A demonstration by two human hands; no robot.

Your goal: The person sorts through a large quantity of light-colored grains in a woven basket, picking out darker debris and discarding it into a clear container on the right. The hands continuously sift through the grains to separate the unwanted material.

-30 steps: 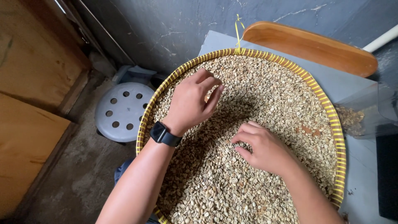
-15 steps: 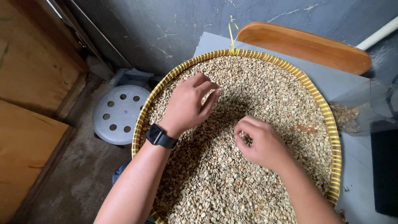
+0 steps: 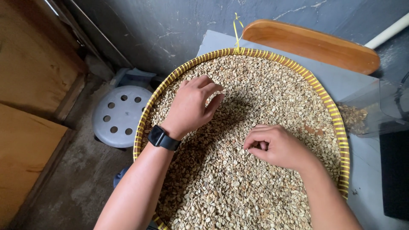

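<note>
Under both hands, pale beans [image 3: 264, 85] filling woven tray [image 3: 328, 108], fingers resting in them

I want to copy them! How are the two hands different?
The left hand lies spread and flat on the beans; the right hand is curled, fingertips pinched together. The left wrist wears a black watch; the right wrist is bare. Both rest inside the woven tray.

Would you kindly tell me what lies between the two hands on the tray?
In the head view, only pale beans lie between the left hand and right hand; no bare tray shows there.
</note>
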